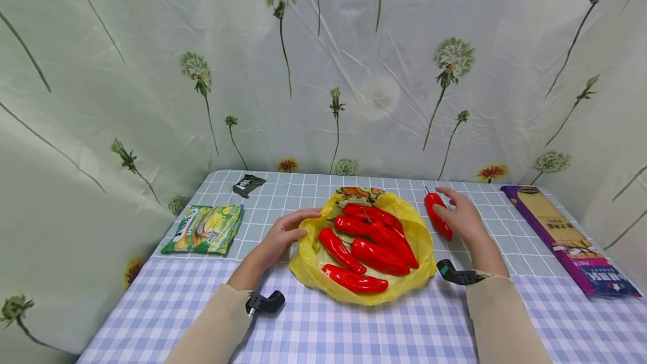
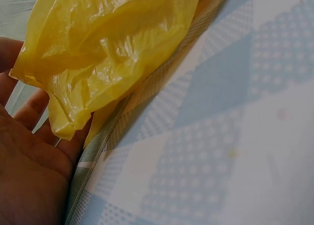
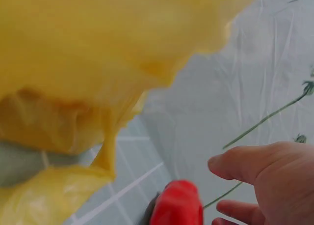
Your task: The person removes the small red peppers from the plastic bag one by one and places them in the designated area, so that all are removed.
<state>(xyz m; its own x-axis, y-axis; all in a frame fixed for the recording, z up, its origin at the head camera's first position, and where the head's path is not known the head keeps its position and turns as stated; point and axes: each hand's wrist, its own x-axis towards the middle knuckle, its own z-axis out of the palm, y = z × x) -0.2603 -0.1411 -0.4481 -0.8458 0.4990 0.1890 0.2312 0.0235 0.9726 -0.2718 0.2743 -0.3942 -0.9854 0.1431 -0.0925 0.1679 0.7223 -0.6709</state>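
A yellow plastic bag [image 1: 422, 243] with its mouth spread wide holds several glossy red chili peppers [image 1: 380, 256]. My left hand [image 1: 273, 241] rests against the bag's left rim, fingers extended; the left wrist view shows the yellow plastic [image 2: 108, 43] in front of those fingers. One more red pepper [image 1: 434, 211] lies on the table to the right of the bag, stem pointing away. Beside it is my right hand [image 1: 464, 221], its thumb and fingers apart. The right wrist view shows a gap between this hand [image 3: 279, 178] and the pepper's red end [image 3: 177, 204].
A green and yellow snack packet [image 1: 206, 229] lies left of the bag, with a small black packet [image 1: 248, 185] behind it. A long purple pasta package [image 1: 561, 229] lies at the right edge. A curtain with a dandelion print [image 1: 384, 72] hangs behind the checked tablecloth [image 1: 364, 333].
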